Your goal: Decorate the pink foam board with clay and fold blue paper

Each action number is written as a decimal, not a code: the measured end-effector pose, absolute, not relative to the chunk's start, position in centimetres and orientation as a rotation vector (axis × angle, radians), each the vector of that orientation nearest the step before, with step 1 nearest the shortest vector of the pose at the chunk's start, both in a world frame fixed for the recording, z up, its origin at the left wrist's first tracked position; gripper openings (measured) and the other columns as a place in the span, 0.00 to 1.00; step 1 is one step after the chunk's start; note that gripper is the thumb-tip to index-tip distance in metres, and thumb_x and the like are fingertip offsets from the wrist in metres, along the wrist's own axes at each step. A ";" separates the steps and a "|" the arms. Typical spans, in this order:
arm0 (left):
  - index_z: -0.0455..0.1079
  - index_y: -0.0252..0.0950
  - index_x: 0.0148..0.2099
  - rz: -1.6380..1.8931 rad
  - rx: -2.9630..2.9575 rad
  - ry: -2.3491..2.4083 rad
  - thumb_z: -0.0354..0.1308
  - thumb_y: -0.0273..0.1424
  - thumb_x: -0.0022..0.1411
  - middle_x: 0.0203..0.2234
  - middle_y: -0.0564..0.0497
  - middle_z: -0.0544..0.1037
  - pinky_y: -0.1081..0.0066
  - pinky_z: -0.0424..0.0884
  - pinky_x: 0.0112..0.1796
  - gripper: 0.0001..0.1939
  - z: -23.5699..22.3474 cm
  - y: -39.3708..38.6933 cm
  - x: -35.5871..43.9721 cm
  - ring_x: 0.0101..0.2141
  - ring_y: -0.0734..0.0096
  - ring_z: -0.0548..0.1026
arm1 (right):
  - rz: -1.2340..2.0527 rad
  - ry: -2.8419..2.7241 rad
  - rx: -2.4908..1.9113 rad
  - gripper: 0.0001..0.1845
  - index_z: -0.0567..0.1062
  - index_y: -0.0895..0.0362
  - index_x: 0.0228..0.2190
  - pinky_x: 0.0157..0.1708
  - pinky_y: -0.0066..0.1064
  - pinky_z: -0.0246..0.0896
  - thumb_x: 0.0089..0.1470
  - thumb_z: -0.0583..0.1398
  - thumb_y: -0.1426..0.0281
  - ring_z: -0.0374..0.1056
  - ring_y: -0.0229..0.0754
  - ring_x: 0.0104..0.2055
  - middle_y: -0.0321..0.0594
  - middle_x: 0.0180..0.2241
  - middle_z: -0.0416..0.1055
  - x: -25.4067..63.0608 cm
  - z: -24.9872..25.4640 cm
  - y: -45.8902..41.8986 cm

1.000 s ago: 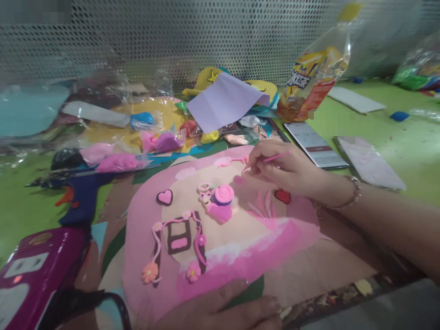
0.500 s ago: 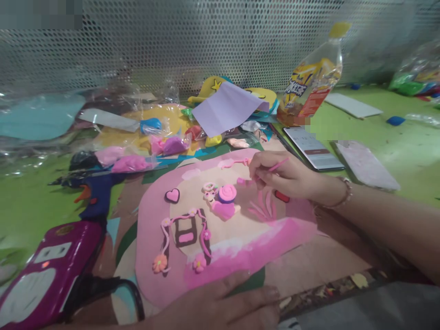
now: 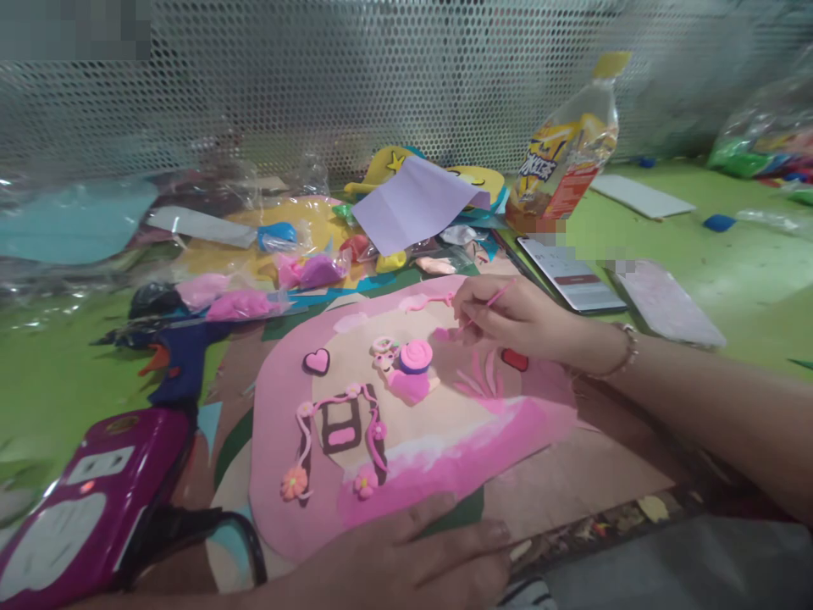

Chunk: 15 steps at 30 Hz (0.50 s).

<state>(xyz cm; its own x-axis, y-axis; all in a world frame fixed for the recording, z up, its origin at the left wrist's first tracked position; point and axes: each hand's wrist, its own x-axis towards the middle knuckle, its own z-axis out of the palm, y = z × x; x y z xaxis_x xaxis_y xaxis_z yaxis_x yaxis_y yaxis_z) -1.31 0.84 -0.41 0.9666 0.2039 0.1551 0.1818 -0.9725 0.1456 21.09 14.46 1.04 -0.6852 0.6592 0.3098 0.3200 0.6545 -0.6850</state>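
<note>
Left hand [image 3: 423, 559]: flat, gripping nothing, at the near edge of the artwork [image 3: 283, 440] on the board [image 3: 610, 479], presumably steadying it. Right hand [image 3: 517, 322]: pinching a stick [image 3: 501, 292] pen-fashion over its far side, likely for control. Clay packets [image 3: 323, 269] beyond, seemingly within reach.

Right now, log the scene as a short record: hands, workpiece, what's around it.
right hand: pinching a thin pink stick; tip contact unclear
left hand: palm down at the near edge of the craft picture
workpiece: pink-bordered craft picture
on it: pink snail, black-edged pink heart, orange flower
left of it: blue glue gun, magenta box with red light
beyond it: lilac sheet, yellow-capped drink bottle
beyond right hand: smartphone, screen lit
</note>
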 end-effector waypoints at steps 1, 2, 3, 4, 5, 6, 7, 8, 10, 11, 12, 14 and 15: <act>0.67 0.32 0.54 0.308 2.995 0.299 0.42 0.25 0.69 0.53 0.60 0.71 0.85 0.65 0.44 0.17 -0.5 0.9 -1.2 0.55 0.84 0.63 | 0.825 -2.316 -0.759 0.09 0.65 0.59 0.28 0.26 0.21 0.63 0.57 0.49 0.78 0.71 0.32 0.26 0.36 0.25 0.68 21.1 1.0 14.5; 0.67 0.32 0.54 0.325 2.998 0.293 0.42 0.25 0.69 0.53 0.60 0.71 0.85 0.64 0.45 0.17 -0.6 0.9 -1.2 0.55 0.85 0.63 | 0.839 -2.306 -0.760 0.09 0.65 0.59 0.28 0.25 0.21 0.63 0.58 0.49 0.78 0.71 0.33 0.26 0.36 0.24 0.67 21.1 1.1 14.4; 0.68 0.32 0.53 0.335 3.002 0.291 0.43 0.26 0.69 0.53 0.60 0.71 0.86 0.64 0.45 0.16 -0.6 1.0 -1.1 0.55 0.85 0.64 | 0.847 -2.292 -0.756 0.09 0.65 0.59 0.28 0.23 0.21 0.63 0.58 0.48 0.77 0.71 0.33 0.25 0.36 0.24 0.67 21.0 1.1 14.4; 0.68 0.32 0.53 0.346 3.005 0.296 0.43 0.26 0.69 0.52 0.60 0.72 0.86 0.64 0.44 0.16 -0.6 1.0 -1.1 0.55 0.85 0.64 | 0.841 -2.277 -0.752 0.09 0.65 0.59 0.28 0.22 0.21 0.62 0.59 0.48 0.76 0.70 0.33 0.24 0.36 0.24 0.67 21.0 1.1 14.4; 0.68 0.32 0.53 0.359 3.010 0.300 0.43 0.26 0.69 0.52 0.60 0.72 0.87 0.65 0.43 0.16 -0.5 1.0 -1.1 0.54 0.86 0.64 | 0.815 -2.263 -0.750 0.10 0.65 0.59 0.28 0.22 0.22 0.62 0.60 0.48 0.75 0.69 0.32 0.23 0.36 0.23 0.66 21.0 1.1 14.4; 0.69 0.33 0.53 0.360 3.015 0.307 0.43 0.26 0.69 0.52 0.60 0.72 0.87 0.65 0.42 0.17 -0.5 0.9 -1.2 0.54 0.86 0.64 | 0.773 -2.252 -0.748 0.10 0.65 0.59 0.28 0.22 0.23 0.62 0.60 0.48 0.74 0.69 0.32 0.22 0.36 0.23 0.66 21.0 1.2 14.4; 0.69 0.33 0.53 0.359 3.020 0.318 0.43 0.26 0.69 0.52 0.60 0.72 0.87 0.65 0.41 0.17 -0.5 0.9 -1.2 0.54 0.86 0.64 | 0.716 -2.247 -0.751 0.10 0.65 0.59 0.29 0.23 0.23 0.61 0.60 0.48 0.73 0.68 0.32 0.22 0.36 0.22 0.66 20.9 1.2 14.4; 0.69 0.33 0.53 0.370 3.031 0.317 0.42 0.25 0.69 0.52 0.61 0.72 0.86 0.65 0.42 0.17 -0.5 0.9 -1.2 0.54 0.86 0.64 | 0.658 -2.251 -0.751 0.09 0.65 0.59 0.29 0.24 0.24 0.61 0.60 0.49 0.73 0.67 0.33 0.22 0.36 0.22 0.66 20.9 1.2 14.4; 0.69 0.34 0.53 0.389 3.067 0.317 0.41 0.24 0.69 0.52 0.62 0.72 0.83 0.65 0.45 0.18 -0.8 0.8 -1.3 0.55 0.85 0.63 | 0.573 -2.276 -0.742 0.08 0.66 0.59 0.30 0.26 0.25 0.61 0.59 0.49 0.75 0.67 0.33 0.24 0.36 0.22 0.67 20.9 1.1 14.5; 0.69 0.35 0.53 0.405 3.086 0.304 0.40 0.23 0.69 0.52 0.63 0.72 0.81 0.65 0.46 0.19 -1.1 0.8 -1.3 0.55 0.84 0.63 | 0.548 -2.292 -0.731 0.07 0.66 0.59 0.30 0.26 0.25 0.60 0.58 0.49 0.76 0.67 0.33 0.24 0.36 0.23 0.67 20.9 1.1 14.6; 0.69 0.36 0.53 0.425 3.104 0.294 0.39 0.23 0.69 0.51 0.64 0.72 0.79 0.65 0.47 0.19 -1.3 0.8 -1.3 0.55 0.83 0.62 | 0.532 -2.309 -0.714 0.07 0.66 0.59 0.30 0.27 0.25 0.60 0.58 0.50 0.77 0.67 0.33 0.25 0.36 0.24 0.67 20.9 1.1 14.6; 0.69 0.38 0.53 0.441 3.129 0.288 0.39 0.23 0.69 0.51 0.65 0.72 0.77 0.64 0.49 0.20 -1.6 0.7 -1.2 0.56 0.82 0.61 | 0.520 -2.343 -0.679 0.07 0.66 0.59 0.31 0.27 0.25 0.60 0.56 0.50 0.79 0.67 0.32 0.26 0.36 0.26 0.67 20.9 1.1 14.7; 0.69 0.39 0.53 0.438 3.131 0.293 0.38 0.23 0.69 0.51 0.66 0.72 0.77 0.64 0.49 0.20 -1.7 0.7 -1.2 0.56 0.82 0.61 | 0.521 -2.358 -0.660 0.08 0.66 0.59 0.32 0.27 0.25 0.60 0.55 0.50 0.80 0.67 0.32 0.26 0.37 0.27 0.67 20.9 1.2 14.6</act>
